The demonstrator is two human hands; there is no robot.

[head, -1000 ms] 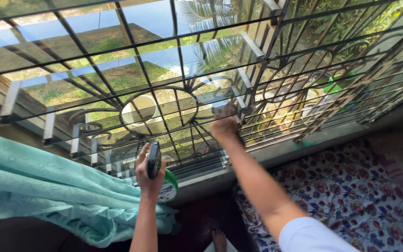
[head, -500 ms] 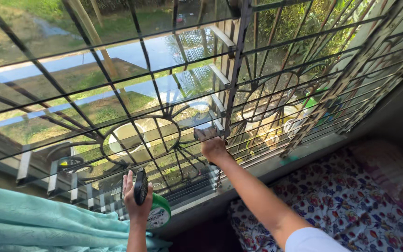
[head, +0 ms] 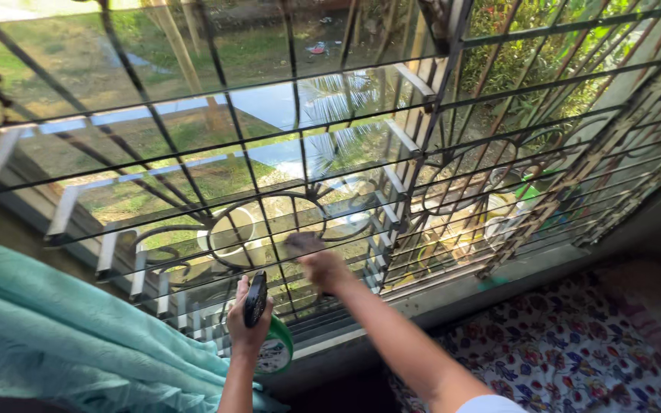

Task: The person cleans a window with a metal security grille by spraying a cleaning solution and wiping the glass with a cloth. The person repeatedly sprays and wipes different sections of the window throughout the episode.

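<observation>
My left hand [head: 248, 325] grips a spray bottle [head: 272, 348] with a black trigger head and a green and white body, held low in front of the window. My right hand [head: 321, 268] is stretched forward and holds a small grey cloth [head: 302, 244] pressed against the glass louvre panes [head: 330, 153], reaching through the black iron window grille [head: 437, 115]. The cloth sits near the round scroll in the grille's lower middle.
A teal curtain [head: 70, 344] hangs bunched at the lower left. A floral-patterned bed cover [head: 575, 352] lies at the lower right under the window sill [head: 437, 298]. Outside the glass are grass, trees and pots.
My right hand with the cloth has slid down and left across the glass. My left hand with the spray bottle stays low, while the view has shifted.
</observation>
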